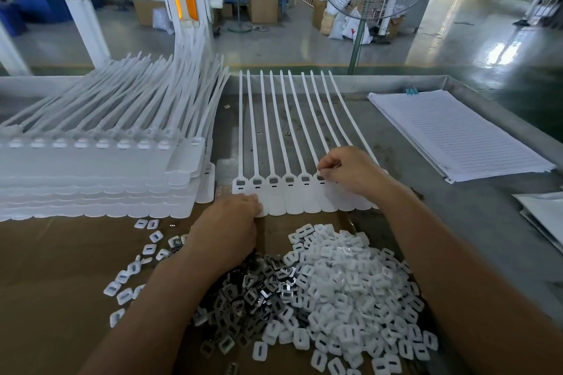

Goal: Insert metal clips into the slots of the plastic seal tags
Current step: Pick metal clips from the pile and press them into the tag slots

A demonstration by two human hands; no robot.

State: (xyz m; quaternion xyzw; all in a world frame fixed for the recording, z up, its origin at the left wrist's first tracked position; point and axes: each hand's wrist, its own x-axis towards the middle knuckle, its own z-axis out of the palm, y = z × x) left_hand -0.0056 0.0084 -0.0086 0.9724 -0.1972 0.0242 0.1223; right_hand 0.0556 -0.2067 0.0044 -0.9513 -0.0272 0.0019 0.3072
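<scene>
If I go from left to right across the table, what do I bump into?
First the big stack of white tags → left hand → right hand → pile of lined paper.

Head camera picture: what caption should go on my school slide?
Right hand works at a slot on a strip of white seal tags while the left hand holds its edge.

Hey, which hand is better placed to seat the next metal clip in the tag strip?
The right hand, likely. Its fingers pinch what looks like a metal clip at a slot of the tag strip, while the left hand grips the strip's near edge, steadying it.
</scene>
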